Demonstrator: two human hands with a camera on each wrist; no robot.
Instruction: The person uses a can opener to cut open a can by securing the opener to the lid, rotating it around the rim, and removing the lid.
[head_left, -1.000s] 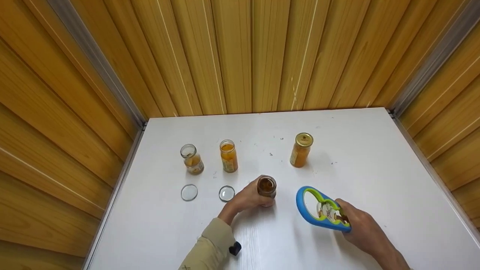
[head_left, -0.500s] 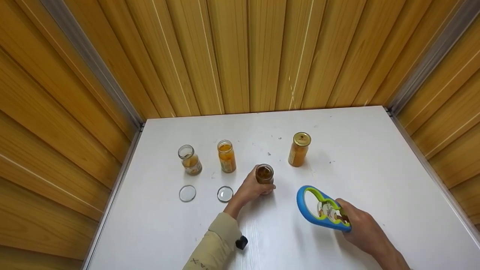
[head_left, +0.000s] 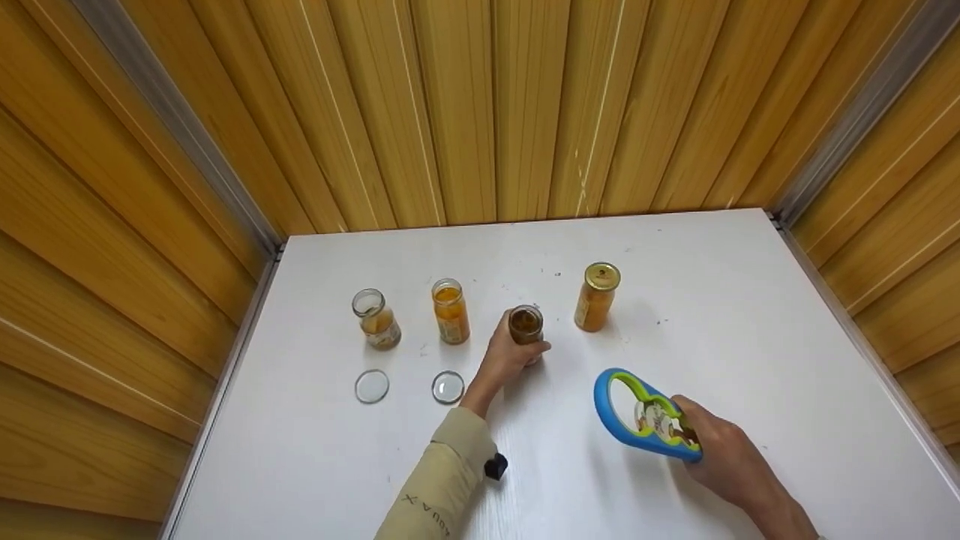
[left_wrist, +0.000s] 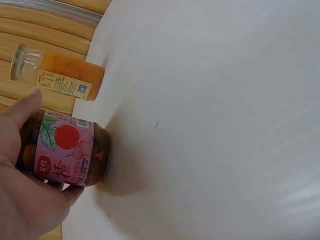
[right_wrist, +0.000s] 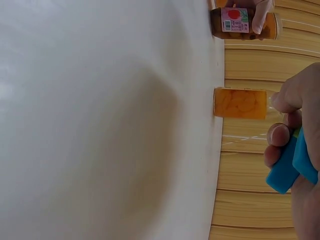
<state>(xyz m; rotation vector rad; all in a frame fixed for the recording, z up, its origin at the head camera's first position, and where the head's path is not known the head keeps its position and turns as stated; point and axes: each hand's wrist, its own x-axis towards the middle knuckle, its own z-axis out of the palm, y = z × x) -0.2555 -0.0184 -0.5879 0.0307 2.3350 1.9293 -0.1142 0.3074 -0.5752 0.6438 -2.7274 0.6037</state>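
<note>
My left hand (head_left: 508,352) grips a dark-filled glass jar (head_left: 526,324) that has no lid on, its fingers and thumb wrapped round the side. In the left wrist view the jar's pink label (left_wrist: 65,147) shows a red fruit. My right hand (head_left: 724,457) holds a blue and green jar opener (head_left: 646,416) by its narrow end, raised over the table's right front. Behind and to the right of the dark jar, an orange-filled jar (head_left: 598,298) wears a gold lid. To the left stand an uncovered jar of orange fruit (head_left: 451,313) and an uncovered, partly filled jar (head_left: 377,321).
Two round lids (head_left: 372,386) (head_left: 448,387) lie on the white table (head_left: 315,465) in front of the left jars. Small dark specks dot the tabletop. Wood-patterned panels (head_left: 465,112) close off the back and both sides.
My left hand has moved the dark jar away from me, up to near the row of other jars. My right hand and the jar opener have stayed almost still.
</note>
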